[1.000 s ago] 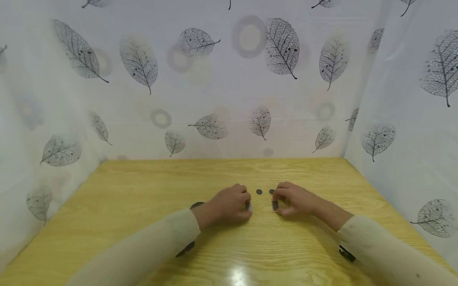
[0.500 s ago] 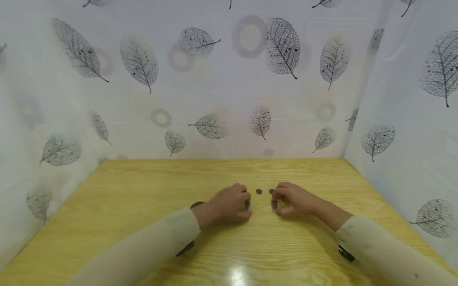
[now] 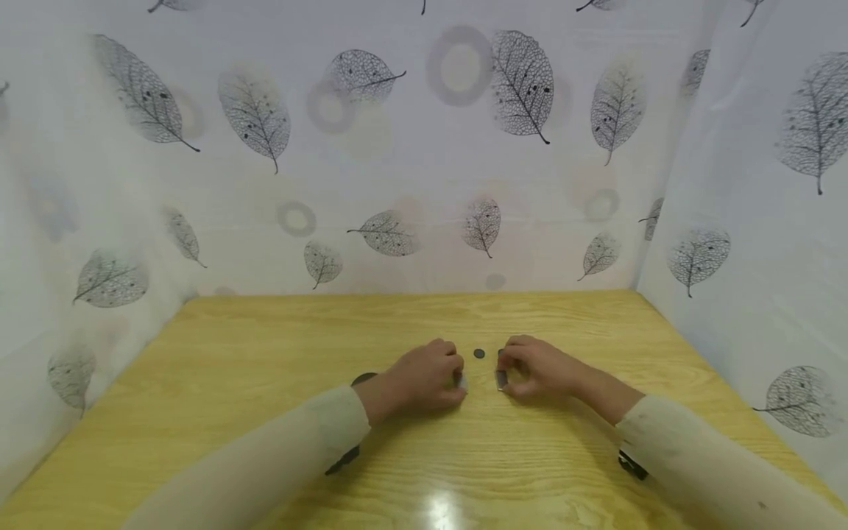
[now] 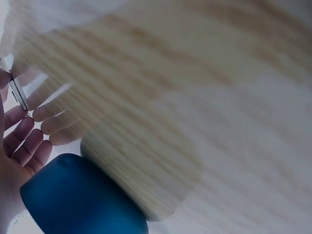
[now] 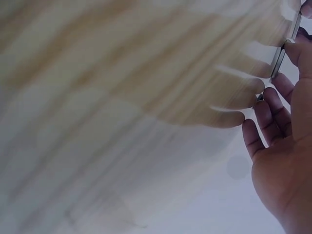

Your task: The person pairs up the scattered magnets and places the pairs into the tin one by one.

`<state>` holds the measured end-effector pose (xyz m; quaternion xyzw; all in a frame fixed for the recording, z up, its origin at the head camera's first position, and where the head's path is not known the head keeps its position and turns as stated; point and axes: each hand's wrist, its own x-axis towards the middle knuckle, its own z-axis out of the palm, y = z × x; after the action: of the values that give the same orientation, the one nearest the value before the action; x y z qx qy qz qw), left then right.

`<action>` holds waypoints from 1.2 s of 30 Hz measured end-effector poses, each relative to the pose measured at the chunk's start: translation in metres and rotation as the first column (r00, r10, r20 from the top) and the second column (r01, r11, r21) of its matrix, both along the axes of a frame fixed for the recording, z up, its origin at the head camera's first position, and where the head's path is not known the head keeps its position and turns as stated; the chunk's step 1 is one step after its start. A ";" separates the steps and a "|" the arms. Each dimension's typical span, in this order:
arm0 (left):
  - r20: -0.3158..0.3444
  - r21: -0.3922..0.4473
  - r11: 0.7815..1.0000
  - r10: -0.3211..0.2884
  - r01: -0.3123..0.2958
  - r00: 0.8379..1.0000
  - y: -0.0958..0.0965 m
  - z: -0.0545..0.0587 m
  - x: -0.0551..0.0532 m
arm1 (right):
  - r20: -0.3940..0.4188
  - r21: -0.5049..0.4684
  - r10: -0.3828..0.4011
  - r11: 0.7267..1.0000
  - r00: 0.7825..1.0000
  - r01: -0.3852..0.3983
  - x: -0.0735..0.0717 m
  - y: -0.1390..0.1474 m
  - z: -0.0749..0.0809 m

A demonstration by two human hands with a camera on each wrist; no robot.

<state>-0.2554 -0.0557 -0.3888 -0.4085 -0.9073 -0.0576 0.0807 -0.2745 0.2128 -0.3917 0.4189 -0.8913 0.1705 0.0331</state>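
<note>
Evidently, at the yellow wood-grain table (image 3: 278, 331), the left hand (image 3: 424, 379) and right hand (image 3: 545, 368) pinch, respectively, a thin pale flat piece (image 3: 462, 383) and a thin grey flat piece (image 3: 501, 381), near but apart, while a forward slip by either might knock the small round dark disc (image 3: 479, 353) just beyond.

Dark disc (image 3: 479, 353), yellow table (image 3: 265, 338) (wood-grained).

Head view faces forward-down, sharing the hands (image 3: 424, 377) with close wrist views.
</note>
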 end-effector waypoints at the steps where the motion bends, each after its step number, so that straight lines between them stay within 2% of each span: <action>1: 0.002 0.004 1.000 -0.002 0.002 1.000 0.000 -0.001 -0.001 | 0.007 0.002 -0.002 1.000 1.000 0.002 0.000 -0.001 0.000; 16: -0.024 0.010 1.000 -0.010 0.010 1.000 -0.001 0.000 -0.002 | -0.010 -0.004 0.029 1.000 1.000 -0.029 -0.002 -0.012 0.002; 23: -0.029 0.002 1.000 -0.014 0.014 0.999 0.000 -0.002 -0.003 | 0.009 -0.002 0.042 0.999 0.999 -0.042 0.000 -0.018 0.003; 36: -0.037 0.012 1.000 -0.013 0.014 0.999 0.001 -0.004 -0.003 | -0.022 0.024 0.067 0.998 0.998 -0.066 -0.001 -0.027 0.002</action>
<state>-0.2580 -0.0548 -0.3927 -0.4152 -0.9025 -0.0562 0.0998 -0.2751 0.1858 -0.3898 0.4506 -0.8784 0.1562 0.0326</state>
